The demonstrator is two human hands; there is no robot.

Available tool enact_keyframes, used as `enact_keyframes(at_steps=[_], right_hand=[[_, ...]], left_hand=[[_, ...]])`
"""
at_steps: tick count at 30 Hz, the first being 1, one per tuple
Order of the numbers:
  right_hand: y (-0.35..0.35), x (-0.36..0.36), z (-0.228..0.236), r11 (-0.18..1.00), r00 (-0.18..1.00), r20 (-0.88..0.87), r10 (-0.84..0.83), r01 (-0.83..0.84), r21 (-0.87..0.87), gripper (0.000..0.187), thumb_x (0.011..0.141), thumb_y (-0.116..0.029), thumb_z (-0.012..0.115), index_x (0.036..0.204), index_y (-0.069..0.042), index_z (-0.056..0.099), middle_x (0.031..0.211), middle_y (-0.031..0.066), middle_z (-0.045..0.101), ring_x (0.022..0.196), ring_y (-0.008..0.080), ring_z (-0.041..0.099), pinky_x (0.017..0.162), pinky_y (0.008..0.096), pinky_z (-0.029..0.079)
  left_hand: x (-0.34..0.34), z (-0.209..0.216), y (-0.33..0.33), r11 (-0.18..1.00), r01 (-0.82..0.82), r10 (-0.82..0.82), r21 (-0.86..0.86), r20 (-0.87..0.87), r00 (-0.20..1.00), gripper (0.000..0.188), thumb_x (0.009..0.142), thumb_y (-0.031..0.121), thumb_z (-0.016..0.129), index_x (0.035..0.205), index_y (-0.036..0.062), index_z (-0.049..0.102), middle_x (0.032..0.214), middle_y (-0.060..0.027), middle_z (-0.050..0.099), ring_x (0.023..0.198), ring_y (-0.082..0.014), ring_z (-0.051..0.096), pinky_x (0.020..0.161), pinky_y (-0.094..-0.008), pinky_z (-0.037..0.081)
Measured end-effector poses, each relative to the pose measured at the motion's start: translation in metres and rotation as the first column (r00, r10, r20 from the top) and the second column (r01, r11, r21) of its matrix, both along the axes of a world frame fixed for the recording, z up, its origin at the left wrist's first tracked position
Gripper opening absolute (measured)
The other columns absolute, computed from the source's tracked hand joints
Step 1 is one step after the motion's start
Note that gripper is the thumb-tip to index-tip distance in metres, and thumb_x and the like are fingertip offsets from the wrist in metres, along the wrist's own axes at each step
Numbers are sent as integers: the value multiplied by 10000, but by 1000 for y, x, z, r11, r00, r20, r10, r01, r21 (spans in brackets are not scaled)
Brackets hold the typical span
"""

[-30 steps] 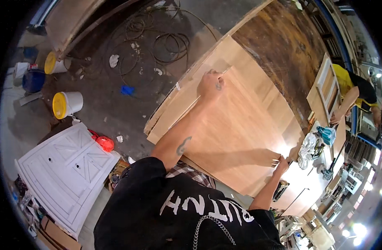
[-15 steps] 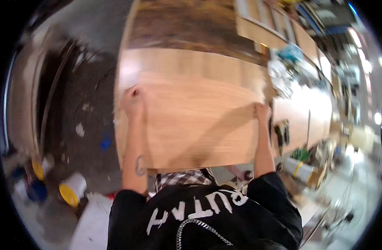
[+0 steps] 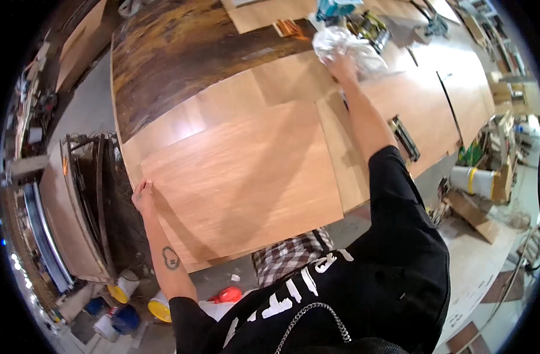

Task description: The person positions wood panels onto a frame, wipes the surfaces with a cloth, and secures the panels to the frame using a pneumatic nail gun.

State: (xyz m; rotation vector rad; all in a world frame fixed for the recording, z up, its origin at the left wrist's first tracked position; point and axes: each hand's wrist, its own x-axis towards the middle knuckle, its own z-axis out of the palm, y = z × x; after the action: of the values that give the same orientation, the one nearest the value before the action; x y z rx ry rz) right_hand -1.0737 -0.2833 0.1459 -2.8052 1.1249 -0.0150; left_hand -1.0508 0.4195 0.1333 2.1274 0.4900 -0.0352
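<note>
A thin, light wooden sheet lies on a wider wooden board in front of me. My left hand is at the sheet's left edge, its thumb and fingers closed on that edge. Stretched far forward, my right hand touches a crumpled white plastic bag beyond the sheet's far right corner. Its fingertips are partly lost against the bag, so their grip is unclear. To the right of my right forearm lies a dark nail gun or similar tool.
A stained dark board covers the far left of the table. Behind the bag sit a blue package and a green-gold tool. White buckets with yellow bands stand on the floor, with a leaning panel at left.
My right hand has left the sheet's right side and reached forward to the plastic bag. My left hand stays at the sheet's left edge. The whole view has turned.
</note>
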Motion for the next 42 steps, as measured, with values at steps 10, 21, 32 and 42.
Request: enact_keyframes(at_steps=[10,21,32,42], right_hand=[[-4,-24,-3,906,866,322,384,-420,50,209,806,-117,530,902,33,640,857,263,656,804,402,657,735,487,520],[17,-27,10,904,904,254,345,-393,169,208,813,-141,519,836,15,654,823,251,661,798,382,664,718,465,526],[27,-38,18,913,908,202,367,-394,109,215,821,-107,505,938,25,628,852,235,668,825,362,674,718,455,534],[1,-38,56,956,936,319,146,-217,199,396,795,-220,645,1145,-70,537,1104,257,592,1026,395,592,856,475,474]], left_hand=[[10,17,-45,999,-14,14,-42,-1,1000,293,799,139,733,1036,-29,689,790,-1,639,672,-87,528,644,-231,426],[22,7,-11,998,-18,16,-57,-49,999,285,779,92,718,1025,-46,682,828,-32,666,662,-84,544,618,-212,406],[19,9,-18,988,40,-41,-147,-8,999,285,798,84,708,1043,-54,661,737,-9,616,623,-76,508,578,-213,381],[14,25,-25,995,-22,19,-94,-33,999,279,786,94,726,1011,-59,667,740,-27,629,623,-74,512,579,-201,381]])
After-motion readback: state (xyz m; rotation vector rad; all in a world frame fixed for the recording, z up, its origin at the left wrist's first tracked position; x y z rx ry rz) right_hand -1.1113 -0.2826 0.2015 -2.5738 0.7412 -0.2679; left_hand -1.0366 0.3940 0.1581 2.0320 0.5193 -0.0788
